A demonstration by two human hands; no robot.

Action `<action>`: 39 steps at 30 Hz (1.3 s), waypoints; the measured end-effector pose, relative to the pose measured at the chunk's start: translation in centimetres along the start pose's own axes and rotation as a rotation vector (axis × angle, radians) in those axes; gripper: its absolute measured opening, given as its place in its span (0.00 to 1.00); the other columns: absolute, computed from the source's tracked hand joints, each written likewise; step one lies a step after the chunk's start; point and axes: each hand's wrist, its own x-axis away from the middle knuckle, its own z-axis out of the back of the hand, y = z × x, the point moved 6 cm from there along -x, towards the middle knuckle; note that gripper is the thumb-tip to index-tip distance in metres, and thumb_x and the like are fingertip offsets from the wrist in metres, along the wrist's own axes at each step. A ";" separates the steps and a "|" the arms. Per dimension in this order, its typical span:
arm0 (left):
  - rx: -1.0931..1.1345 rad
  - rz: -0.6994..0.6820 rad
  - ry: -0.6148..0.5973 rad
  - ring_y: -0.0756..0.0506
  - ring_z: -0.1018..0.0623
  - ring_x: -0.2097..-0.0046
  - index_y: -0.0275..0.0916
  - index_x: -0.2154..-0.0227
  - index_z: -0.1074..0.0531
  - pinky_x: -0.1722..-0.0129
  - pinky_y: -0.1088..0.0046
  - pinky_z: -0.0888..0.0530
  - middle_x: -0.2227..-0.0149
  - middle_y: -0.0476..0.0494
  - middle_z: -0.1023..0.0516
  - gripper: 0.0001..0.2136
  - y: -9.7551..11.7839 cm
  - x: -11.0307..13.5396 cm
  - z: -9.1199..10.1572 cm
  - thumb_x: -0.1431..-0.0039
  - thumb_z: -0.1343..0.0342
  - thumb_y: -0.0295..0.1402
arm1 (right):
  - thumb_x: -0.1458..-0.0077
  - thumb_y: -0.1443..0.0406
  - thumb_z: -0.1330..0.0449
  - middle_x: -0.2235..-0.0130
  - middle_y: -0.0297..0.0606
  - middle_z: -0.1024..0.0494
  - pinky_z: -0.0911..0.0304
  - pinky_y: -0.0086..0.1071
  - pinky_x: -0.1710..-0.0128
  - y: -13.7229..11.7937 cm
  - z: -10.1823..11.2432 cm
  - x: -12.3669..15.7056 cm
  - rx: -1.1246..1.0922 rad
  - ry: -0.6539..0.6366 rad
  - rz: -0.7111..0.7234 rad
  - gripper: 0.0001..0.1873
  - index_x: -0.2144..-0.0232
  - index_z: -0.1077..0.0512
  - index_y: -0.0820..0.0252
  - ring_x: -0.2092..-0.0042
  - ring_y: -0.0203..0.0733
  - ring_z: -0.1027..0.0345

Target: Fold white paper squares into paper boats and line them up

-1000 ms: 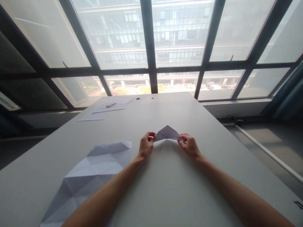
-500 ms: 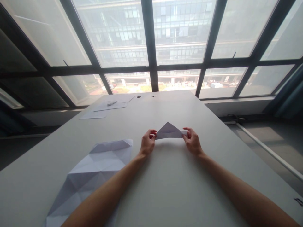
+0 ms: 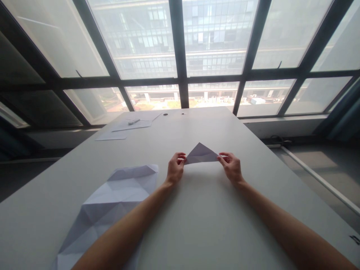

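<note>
A folded sheet of white paper (image 3: 201, 154), shaped like a triangle with its peak pointing away from me, is held between my two hands just above the table. My left hand (image 3: 176, 167) pinches its left corner between thumb and fingers. At the opposite corner, my right hand (image 3: 231, 165) grips the paper the same way. A larger creased sheet of paper (image 3: 112, 200) lies to the left, partly hidden under my left forearm.
The white table (image 3: 197, 225) stretches toward the windows. Flat paper sheets (image 3: 135, 128) lie at its far left, with a small white object (image 3: 133, 122) on top. Dark cable holes (image 3: 165, 114) sit near the far edge. A white rail (image 3: 320, 180) runs beyond the right side.
The strip that stuck out at the paper's right end no longer shows, and the paper now reads as a plain triangle. My right hand has shifted slightly right.
</note>
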 end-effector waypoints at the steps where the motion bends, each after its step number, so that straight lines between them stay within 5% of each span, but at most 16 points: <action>1: 0.005 0.004 0.004 0.47 0.22 0.66 0.37 0.58 0.28 0.66 0.73 0.26 0.64 0.44 0.23 0.11 0.0 0.0 0.0 0.43 0.43 0.34 | 0.49 0.49 0.35 0.61 0.46 0.23 0.33 0.35 0.69 -0.2 0.0 0.0 0.016 -0.007 0.028 0.23 0.62 0.24 0.62 0.67 0.43 0.29; 5: 0.014 0.012 0.013 0.47 0.22 0.67 0.37 0.58 0.28 0.68 0.74 0.27 0.64 0.44 0.23 0.11 -0.2 0.0 0.1 0.42 0.43 0.35 | 0.47 0.50 0.37 0.56 0.48 0.26 0.31 0.37 0.62 -0.8 -0.4 -0.1 0.079 -0.049 0.083 0.20 0.70 0.22 0.61 0.61 0.45 0.29; 9: -0.002 0.018 -0.013 0.49 0.22 0.69 0.37 0.58 0.27 0.69 0.75 0.28 0.61 0.44 0.23 0.11 -0.6 -0.1 -0.1 0.42 0.43 0.35 | 0.46 0.52 0.39 0.66 0.42 0.23 0.34 0.36 0.65 -0.7 -0.6 -0.2 0.126 -0.080 0.045 0.17 0.71 0.23 0.60 0.66 0.43 0.32; 17: -0.143 -0.076 -0.010 0.52 0.24 0.70 0.38 0.64 0.24 0.67 0.72 0.23 0.52 0.41 0.31 0.05 0.2 0.4 -0.4 0.43 0.42 0.28 | 0.50 0.58 0.39 0.75 0.31 0.28 0.45 0.29 0.76 -0.8 -0.2 -0.1 -0.029 -0.042 -0.059 0.21 0.54 0.29 0.61 0.75 0.37 0.38; 22: -0.373 -0.188 -0.139 0.47 0.23 0.63 0.38 0.68 0.22 0.57 0.66 0.24 0.49 0.39 0.32 0.09 1.3 1.0 -1.6 0.39 0.47 0.23 | 0.51 0.61 0.41 0.77 0.30 0.29 0.45 0.29 0.76 -0.6 -0.1 0.0 0.170 -0.046 -0.032 0.16 0.58 0.32 0.59 0.77 0.37 0.38; 27: -0.504 -0.235 -0.145 0.44 0.24 0.57 0.36 0.68 0.24 0.54 0.66 0.26 0.51 0.38 0.32 0.11 1.9 1.3 -2.0 0.39 0.51 0.19 | 0.51 0.64 0.43 0.76 0.29 0.29 0.43 0.30 0.72 -0.5 -0.1 0.0 0.353 -0.056 -0.002 0.16 0.57 0.32 0.58 0.75 0.39 0.35; 39: -0.829 -0.219 -0.299 0.49 0.25 0.66 0.38 0.65 0.26 0.60 0.72 0.27 0.53 0.41 0.33 0.12 2.4 1.6 -2.8 0.38 0.53 0.19 | 0.50 0.67 0.43 0.70 0.33 0.25 0.45 0.29 0.69 -0.3 -0.9 0.0 0.702 -0.191 0.015 0.19 0.53 0.32 0.56 0.70 0.39 0.32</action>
